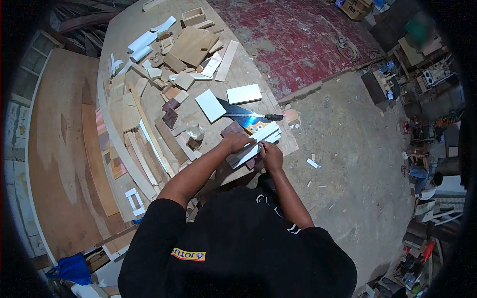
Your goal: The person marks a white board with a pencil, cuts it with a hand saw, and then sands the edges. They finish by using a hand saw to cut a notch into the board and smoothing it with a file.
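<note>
White wooden strips (268, 133) lie together at the near right corner of the workbench, on top of dark reddish blocks (233, 128). My left hand (240, 143) grips the strips from the left, its fingers pressed on them. Close beside it, my right hand (272, 156) is closed at the strips' right edge; whatever it pinches is too small to make out. Just beyond the strips is a handsaw (243, 117) with a wooden handle. A thin tool with a black handle (273, 117) lies across its blade. Two white rectangular boards (210, 106) (244, 94) rest near the saw.
Wood offcuts and a brown panel (193, 45) are heaped at the far end of the workbench (268, 102). A clear jar (195, 131) stands left of my arms. Long strips (149, 144) run along the left side. Scraps (313, 163) litter the concrete floor at right.
</note>
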The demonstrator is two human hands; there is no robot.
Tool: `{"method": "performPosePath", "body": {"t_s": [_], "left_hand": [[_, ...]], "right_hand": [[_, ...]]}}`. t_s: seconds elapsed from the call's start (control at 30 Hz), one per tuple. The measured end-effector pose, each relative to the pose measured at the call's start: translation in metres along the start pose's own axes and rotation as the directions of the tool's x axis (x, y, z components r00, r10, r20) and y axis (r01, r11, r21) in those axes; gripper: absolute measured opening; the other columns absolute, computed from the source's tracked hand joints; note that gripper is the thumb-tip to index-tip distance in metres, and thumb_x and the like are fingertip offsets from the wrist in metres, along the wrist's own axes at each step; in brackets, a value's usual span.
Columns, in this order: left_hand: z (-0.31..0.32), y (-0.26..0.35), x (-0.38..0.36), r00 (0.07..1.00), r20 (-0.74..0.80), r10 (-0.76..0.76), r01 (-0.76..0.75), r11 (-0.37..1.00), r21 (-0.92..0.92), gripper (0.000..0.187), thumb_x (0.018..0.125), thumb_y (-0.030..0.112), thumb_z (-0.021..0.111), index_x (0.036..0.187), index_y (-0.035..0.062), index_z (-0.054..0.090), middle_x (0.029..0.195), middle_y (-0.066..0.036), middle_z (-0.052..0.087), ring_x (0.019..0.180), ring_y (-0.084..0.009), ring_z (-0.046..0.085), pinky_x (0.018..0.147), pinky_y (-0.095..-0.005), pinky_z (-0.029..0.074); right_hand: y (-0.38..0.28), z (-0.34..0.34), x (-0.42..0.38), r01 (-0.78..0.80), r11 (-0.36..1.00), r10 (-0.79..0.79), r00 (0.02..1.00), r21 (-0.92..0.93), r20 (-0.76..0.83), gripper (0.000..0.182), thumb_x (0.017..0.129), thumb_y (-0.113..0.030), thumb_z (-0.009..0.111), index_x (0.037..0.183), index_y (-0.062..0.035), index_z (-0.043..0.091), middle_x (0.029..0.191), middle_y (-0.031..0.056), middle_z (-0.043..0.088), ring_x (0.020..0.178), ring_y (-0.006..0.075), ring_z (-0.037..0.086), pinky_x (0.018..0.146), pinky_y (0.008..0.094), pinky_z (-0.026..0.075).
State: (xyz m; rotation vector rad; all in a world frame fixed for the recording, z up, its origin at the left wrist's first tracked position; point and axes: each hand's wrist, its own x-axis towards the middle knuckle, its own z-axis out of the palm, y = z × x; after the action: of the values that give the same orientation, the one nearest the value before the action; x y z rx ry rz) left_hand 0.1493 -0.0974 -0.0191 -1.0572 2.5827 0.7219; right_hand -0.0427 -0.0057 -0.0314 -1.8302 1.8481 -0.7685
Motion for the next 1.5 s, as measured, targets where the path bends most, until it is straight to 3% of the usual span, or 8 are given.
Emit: {"method": "performPosePath", "body": {"t_s": [0.3,0.4,0.6,0.87,1.17,1.23,1.37,1.5], "left_hand": [[-0.001,-0.012,0.008,0.997,0.071,0.024,-0.025,1.0,0.004,0.062,0.084,0.015,0.072,0.14,0.0343,0.053,0.112,-0.015,0.07,0.104,-0.0351,0.068,0.084,-0.0484,0.054],[0.003,-0.018,0.009,0.995,0.021,0.096,-0.095,0.995,-0.016,0.065,0.081,0.011,0.068,0.14,0.0327,0.053,0.106,-0.015,0.071,0.1,-0.0349,0.068,0.084,-0.0476,0.053],[0.0,-0.019,0.015,0.992,0.114,0.043,-0.043,0.999,-0.003,0.067,0.081,0.02,0.078,0.141,0.0352,0.052,0.121,-0.014,0.067,0.112,-0.0361,0.065,0.09,-0.0501,0.052],[-0.003,-0.023,0.015,0.993,0.1,0.063,-0.065,0.998,0.02,0.067,0.08,0.025,0.077,0.14,0.0384,0.052,0.118,-0.014,0.068,0.11,-0.0357,0.065,0.091,-0.0481,0.052],[-0.005,-0.014,0.008,0.995,0.097,0.034,-0.038,0.998,0.041,0.068,0.081,0.019,0.075,0.141,0.0384,0.05,0.12,-0.012,0.067,0.111,-0.0337,0.065,0.09,-0.048,0.053],[-0.001,-0.017,0.008,0.996,0.08,0.041,-0.045,0.998,0.047,0.068,0.082,0.018,0.075,0.142,0.038,0.05,0.12,-0.011,0.067,0.111,-0.0334,0.065,0.09,-0.0479,0.053],[-0.007,-0.01,0.004,0.998,0.061,0.033,-0.035,0.999,0.034,0.066,0.081,0.019,0.075,0.14,0.0357,0.051,0.119,-0.012,0.067,0.112,-0.0331,0.065,0.089,-0.0478,0.053],[0.009,-0.014,0.009,1.0,0.01,0.029,-0.029,0.999,0.026,0.063,0.08,0.018,0.074,0.137,0.0332,0.054,0.117,-0.013,0.067,0.11,-0.0342,0.065,0.088,-0.0485,0.053]], "right_hand": [[-0.003,0.011,0.005,0.008,1.0,-0.008,1.0,0.021,-0.023,0.021,0.094,-0.022,0.063,0.102,-0.0044,0.071,0.091,0.0187,0.071,0.085,0.0363,0.069,0.076,0.0447,0.054],[-0.002,0.017,0.005,0.018,0.999,-0.017,0.999,0.037,-0.042,0.021,0.094,-0.022,0.063,0.1,-0.0036,0.071,0.089,0.0192,0.07,0.084,0.0373,0.068,0.075,0.0455,0.054],[-0.013,0.021,-0.002,0.021,0.999,-0.022,0.999,0.042,0.023,0.023,0.095,-0.023,0.06,0.093,-0.002,0.069,0.085,0.0204,0.067,0.081,0.0389,0.066,0.073,0.0487,0.052],[-0.035,0.049,-0.025,0.125,0.986,-0.14,0.98,0.115,0.14,0.022,0.096,-0.023,0.059,0.091,-0.003,0.068,0.083,0.0203,0.067,0.079,0.0386,0.066,0.074,0.0496,0.051],[-0.074,0.087,-0.063,0.278,0.933,-0.346,0.871,0.229,0.348,0.018,0.093,-0.02,0.061,0.089,-0.0026,0.063,0.083,0.0205,0.066,0.08,0.0399,0.066,0.07,0.0505,0.052],[-0.077,0.094,-0.069,0.419,0.847,-0.529,0.717,0.326,0.454,0.018,0.091,-0.021,0.063,0.089,-0.0026,0.063,0.084,0.0196,0.066,0.08,0.0397,0.066,0.07,0.0499,0.052],[-0.072,0.074,-0.072,0.431,0.823,-0.567,0.616,0.368,0.546,0.019,0.092,-0.021,0.062,0.099,-0.0046,0.07,0.093,0.018,0.069,0.085,0.0388,0.067,0.074,0.0482,0.054],[-0.051,0.044,-0.073,0.321,0.893,-0.448,0.709,0.315,0.545,0.023,0.093,-0.023,0.063,0.103,-0.0046,0.072,0.097,0.0183,0.071,0.088,0.0389,0.068,0.077,0.0468,0.054]]}}
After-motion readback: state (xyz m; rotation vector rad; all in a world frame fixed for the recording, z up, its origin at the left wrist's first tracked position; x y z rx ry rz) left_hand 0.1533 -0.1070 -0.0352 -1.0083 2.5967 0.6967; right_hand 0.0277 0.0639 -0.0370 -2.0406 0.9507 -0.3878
